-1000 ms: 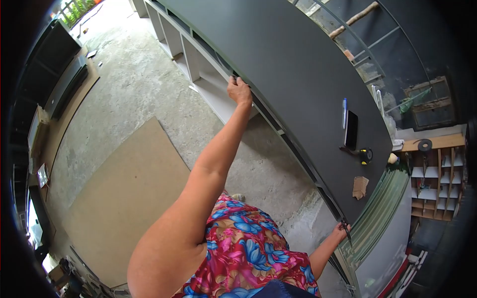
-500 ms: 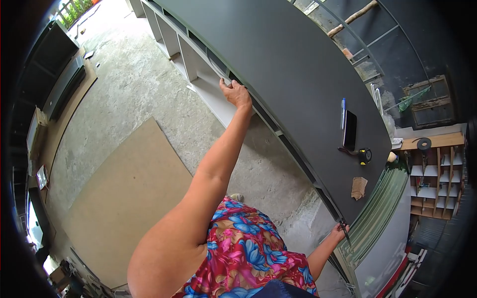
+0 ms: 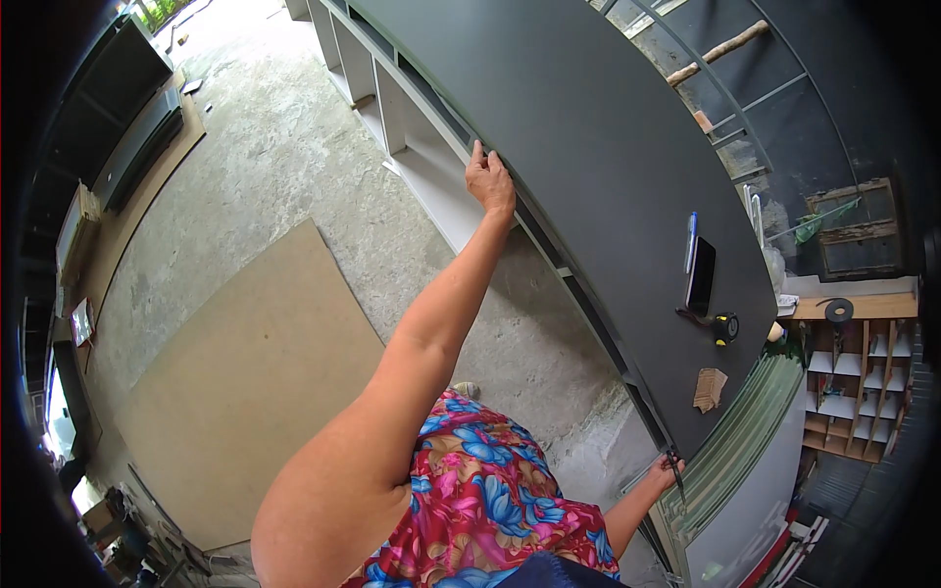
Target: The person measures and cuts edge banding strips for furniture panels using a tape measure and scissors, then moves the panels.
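A long dark grey panel [image 3: 588,186] runs from the top of the view toward the lower right, over a frame with open white compartments [image 3: 431,167]. My left hand [image 3: 490,181] is at the panel's near edge, its fingers closed around the edge; whether a thin strip is also between them I cannot make out. Near the panel's right-hand corner, my right hand [image 3: 663,476] is closed around dark scissors [image 3: 675,463], partly hidden by the fingers. On the panel lie a phone [image 3: 701,276], a blue pen [image 3: 692,235], a tape measure [image 3: 725,328] and a small piece of cardboard [image 3: 710,389].
Greenish sheets [image 3: 740,441] stand in a stack close to my right hand. A brown board [image 3: 255,382] lies on the concrete floor [image 3: 265,147] at left. Beyond the panel's right end is a shelf unit [image 3: 853,382] with a black tape roll [image 3: 838,311].
My left hand has shifted slightly along the panel edge, with its fingers now nearer the surface. The view has turned a little, and my right hand stays by the corner with the scissors.
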Action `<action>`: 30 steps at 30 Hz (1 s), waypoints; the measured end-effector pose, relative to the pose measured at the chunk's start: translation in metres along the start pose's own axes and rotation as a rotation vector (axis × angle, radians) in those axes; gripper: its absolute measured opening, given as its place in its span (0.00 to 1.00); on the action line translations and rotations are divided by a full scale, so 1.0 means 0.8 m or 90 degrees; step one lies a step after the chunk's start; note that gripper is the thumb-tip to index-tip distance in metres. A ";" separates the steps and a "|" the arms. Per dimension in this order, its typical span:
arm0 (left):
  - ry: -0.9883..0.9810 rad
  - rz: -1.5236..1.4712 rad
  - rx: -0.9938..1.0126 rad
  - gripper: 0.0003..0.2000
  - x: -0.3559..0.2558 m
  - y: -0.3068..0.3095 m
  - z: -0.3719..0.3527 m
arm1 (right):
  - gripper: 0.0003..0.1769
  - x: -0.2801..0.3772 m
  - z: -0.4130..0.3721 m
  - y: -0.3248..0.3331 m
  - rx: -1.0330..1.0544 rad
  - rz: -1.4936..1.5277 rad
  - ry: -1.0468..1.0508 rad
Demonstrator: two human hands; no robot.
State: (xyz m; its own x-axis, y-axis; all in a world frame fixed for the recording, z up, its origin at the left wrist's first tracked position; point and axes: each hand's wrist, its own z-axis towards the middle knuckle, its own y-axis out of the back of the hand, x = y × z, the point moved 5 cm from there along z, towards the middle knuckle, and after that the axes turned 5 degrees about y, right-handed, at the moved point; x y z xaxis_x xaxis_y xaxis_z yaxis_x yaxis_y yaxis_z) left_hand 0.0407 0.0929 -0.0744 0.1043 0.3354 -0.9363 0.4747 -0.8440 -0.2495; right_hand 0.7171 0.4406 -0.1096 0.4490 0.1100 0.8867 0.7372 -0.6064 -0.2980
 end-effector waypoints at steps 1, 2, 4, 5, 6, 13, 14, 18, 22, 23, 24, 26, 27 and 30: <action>-0.003 0.003 0.002 0.19 0.002 0.000 0.001 | 0.11 -0.001 0.008 0.003 0.018 -0.006 0.004; -0.006 0.006 0.003 0.19 0.003 -0.001 0.003 | 0.11 -0.001 0.016 0.004 0.036 -0.012 0.007; -0.012 0.018 0.003 0.18 0.008 -0.001 0.006 | 0.11 -0.002 0.018 0.005 0.039 -0.005 -0.001; -0.016 0.027 0.003 0.18 0.011 0.000 0.008 | 0.10 -0.004 0.019 0.004 0.041 0.000 -0.006; -0.020 0.036 0.002 0.18 0.008 0.000 0.008 | 0.10 -0.004 0.017 0.003 0.032 -0.002 -0.010; -0.080 0.154 0.030 0.21 -0.018 0.002 0.000 | 0.10 -0.002 0.019 0.002 0.002 0.006 -0.018; -0.117 0.188 0.032 0.21 -0.019 0.001 0.002 | 0.10 -0.002 0.017 0.002 -0.005 0.010 -0.017; -0.101 0.142 0.062 0.21 0.001 -0.002 0.015 | 0.10 -0.002 0.015 0.002 0.003 0.017 -0.017; -0.003 0.068 0.074 0.16 -0.033 0.008 0.002 | 0.10 -0.004 0.023 0.003 0.003 0.034 -0.021; -0.008 0.064 0.074 0.15 -0.034 0.008 0.004 | 0.10 -0.004 0.020 0.002 0.001 0.036 -0.019; -0.014 0.060 0.074 0.15 -0.034 0.008 0.008 | 0.09 -0.004 0.020 0.002 0.000 0.040 -0.018; -0.018 0.061 0.078 0.15 -0.032 0.010 0.016 | 0.09 -0.003 0.019 0.001 -0.001 0.048 -0.015; -0.019 0.062 0.079 0.15 -0.029 0.009 0.019 | 0.09 -0.003 0.018 0.000 -0.004 0.050 -0.014; -0.015 0.031 0.046 0.14 -0.025 0.009 0.025 | 0.09 -0.003 0.020 0.002 0.001 0.046 -0.008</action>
State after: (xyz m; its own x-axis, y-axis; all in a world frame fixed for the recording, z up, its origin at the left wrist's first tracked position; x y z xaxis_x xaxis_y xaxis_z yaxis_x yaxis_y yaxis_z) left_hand 0.0246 0.0721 -0.0627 0.1052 0.2847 -0.9528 0.4053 -0.8872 -0.2204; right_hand 0.7254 0.4522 -0.1180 0.5081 0.0758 0.8579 0.7032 -0.6116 -0.3624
